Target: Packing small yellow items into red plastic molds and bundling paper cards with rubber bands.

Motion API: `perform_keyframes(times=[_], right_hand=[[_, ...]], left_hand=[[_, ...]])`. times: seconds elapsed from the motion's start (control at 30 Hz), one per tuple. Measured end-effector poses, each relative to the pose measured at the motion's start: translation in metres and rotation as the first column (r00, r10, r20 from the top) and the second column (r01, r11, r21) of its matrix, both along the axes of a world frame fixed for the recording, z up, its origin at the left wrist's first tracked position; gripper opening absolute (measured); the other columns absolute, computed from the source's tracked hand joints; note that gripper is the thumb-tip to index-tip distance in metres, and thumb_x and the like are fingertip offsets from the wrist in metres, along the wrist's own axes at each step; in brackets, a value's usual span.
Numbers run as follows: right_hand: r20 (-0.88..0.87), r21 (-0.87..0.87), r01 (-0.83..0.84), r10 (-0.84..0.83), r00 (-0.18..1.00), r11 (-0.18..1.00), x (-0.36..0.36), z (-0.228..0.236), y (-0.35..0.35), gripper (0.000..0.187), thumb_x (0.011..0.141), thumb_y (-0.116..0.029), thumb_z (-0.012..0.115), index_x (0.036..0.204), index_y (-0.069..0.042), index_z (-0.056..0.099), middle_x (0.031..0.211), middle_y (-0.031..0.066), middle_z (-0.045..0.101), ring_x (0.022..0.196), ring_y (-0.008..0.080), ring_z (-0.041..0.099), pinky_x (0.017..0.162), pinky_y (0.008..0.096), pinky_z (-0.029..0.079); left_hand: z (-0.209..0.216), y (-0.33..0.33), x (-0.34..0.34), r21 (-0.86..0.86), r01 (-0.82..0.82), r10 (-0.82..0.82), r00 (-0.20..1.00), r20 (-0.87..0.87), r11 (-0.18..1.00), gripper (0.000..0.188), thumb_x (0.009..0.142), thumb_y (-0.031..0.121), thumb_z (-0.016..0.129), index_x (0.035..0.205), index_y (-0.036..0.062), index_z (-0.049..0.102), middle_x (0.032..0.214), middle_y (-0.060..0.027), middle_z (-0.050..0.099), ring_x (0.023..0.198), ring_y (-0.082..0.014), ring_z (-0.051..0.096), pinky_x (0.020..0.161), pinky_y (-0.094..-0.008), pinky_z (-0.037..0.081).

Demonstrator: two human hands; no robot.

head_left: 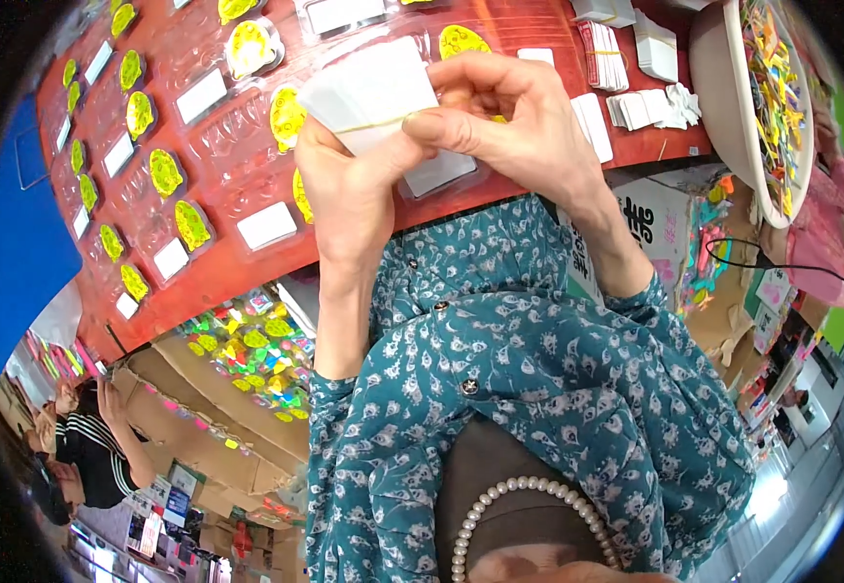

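A stack of white cards is held up over the table's near edge by my left hand, its thumb and fingers closed round the lower end. Across the cards runs a thin yellowish rubber band. At the stack's right edge my right hand has thumb and forefinger bent together, the thumb tip at the band's end. Behind and below the hands lie clear plastic trays holding yellow patterned toy pieces and white cards; my hands partly hide some of them.
Rows of filled clear trays cover the red table. Banded card bundles lie at the right, beside a pale basin of colourful strips. Below the table's edge stands a cardboard box with colourful pieces. Another person sits at lower left.
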State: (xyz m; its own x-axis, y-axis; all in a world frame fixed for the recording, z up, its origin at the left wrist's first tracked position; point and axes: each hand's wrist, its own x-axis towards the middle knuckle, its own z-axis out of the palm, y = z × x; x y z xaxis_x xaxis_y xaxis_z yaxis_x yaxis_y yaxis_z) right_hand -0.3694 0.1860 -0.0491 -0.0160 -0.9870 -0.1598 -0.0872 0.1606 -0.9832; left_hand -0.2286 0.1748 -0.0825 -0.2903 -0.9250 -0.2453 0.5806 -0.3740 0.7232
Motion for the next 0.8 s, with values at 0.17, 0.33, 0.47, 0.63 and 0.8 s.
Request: perform_keyframes(times=[0.17,0.33,0.47,0.63,0.8], right_hand=[[-0.109,0.068,-0.224,0.231,0.967,0.972,-0.011,0.017,-0.005,0.040,0.079,-0.039,0.069,0.082,0.001,0.065,0.059,-0.0044,0.052,0.054,0.0012,0.045,0.045,0.0190,0.033],[0.209,0.343,-0.283,0.221,0.953,0.896,-0.027,0.025,-0.012,0.021,0.082,-0.019,0.066,0.087,0.001,0.065,0.070,-0.0004,0.060,0.060,0.0029,0.050,0.054,0.0186,0.040],[0.281,0.459,-0.396,0.293,0.914,0.795,-0.032,0.028,-0.018,0.018,0.079,-0.018,0.069,0.079,0.000,0.067,0.065,-0.0014,0.060,0.054,0.0017,0.047,0.048,0.0191,0.035],[0.486,0.472,-0.500,0.259,0.835,0.726,-0.028,0.017,-0.013,0.019,0.078,-0.018,0.070,0.081,0.000,0.067,0.065,0.0004,0.062,0.058,0.0024,0.052,0.049,0.0177,0.037],[0.420,0.478,-0.480,0.289,0.860,0.735,-0.031,0.013,-0.015,0.022,0.078,-0.022,0.070,0.081,0.000,0.068,0.065,-0.0012,0.060,0.054,0.0021,0.048,0.047,0.0189,0.034]], left_hand=[[0.011,0.024,0.005,-0.001,0.159,-0.158,0.981,0.113,0.987,0.054,0.074,0.007,0.072,0.120,-0.0015,0.044,0.110,-0.0107,0.058,0.094,-0.0165,0.059,0.079,-0.0283,0.050],[0.022,0.021,0.024,0.113,0.406,-0.402,0.914,-0.055,0.907,0.049,0.083,0.015,0.063,0.122,-0.0052,0.041,0.108,-0.0156,0.059,0.080,-0.0208,0.064,0.063,-0.0260,0.054],[0.028,0.013,0.023,-0.044,0.288,-0.263,0.918,0.297,0.957,0.075,0.065,-0.005,0.074,0.129,0.0000,0.035,0.102,-0.0147,0.060,0.083,-0.0226,0.064,0.065,-0.0273,0.056],[0.020,0.004,0.023,-0.279,0.386,-0.297,0.903,0.311,0.879,0.086,0.056,-0.005,0.079,0.131,0.0026,0.038,0.112,-0.0111,0.057,0.098,-0.0200,0.059,0.076,-0.0275,0.052],[0.006,0.010,0.018,-0.236,0.258,-0.232,0.964,0.133,0.937,0.047,0.080,0.023,0.069,0.118,0.0006,0.052,0.105,-0.0072,0.060,0.093,-0.0135,0.058,0.080,-0.0250,0.048]])
